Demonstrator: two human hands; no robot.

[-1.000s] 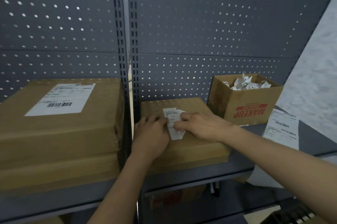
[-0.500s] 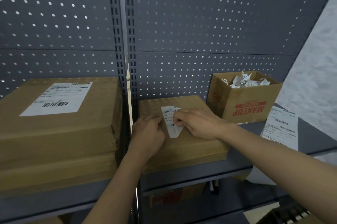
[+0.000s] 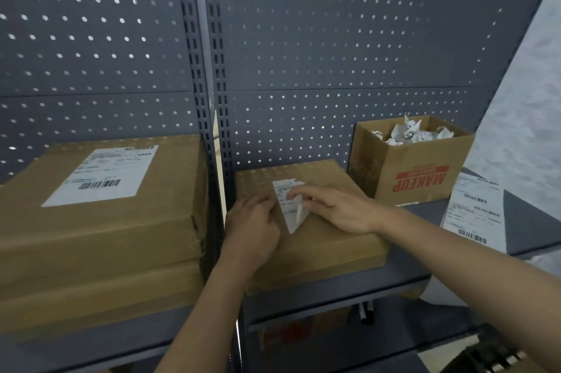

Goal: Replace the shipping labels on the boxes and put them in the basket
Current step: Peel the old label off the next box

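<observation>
This looks like a stockroom or packing area for mail orders: grey metal shelves with slotted uprights and perforated back panels run along the wall. Plain brown cardboard boxes sit on them, one bearing a white shipping label with a barcode. Further along stands an open carton printed MAKEUP, filled with crumpled paper, and just beside it lies a sheet of printed labels.

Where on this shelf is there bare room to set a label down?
Bare shelf lies right of the label sheets, at the end. A narrow strip runs between the middle box and the sheets, in front of the MAKEUP box, but the right arm crosses it. The left bay is crowded: stacked boxes fill it.
</observation>
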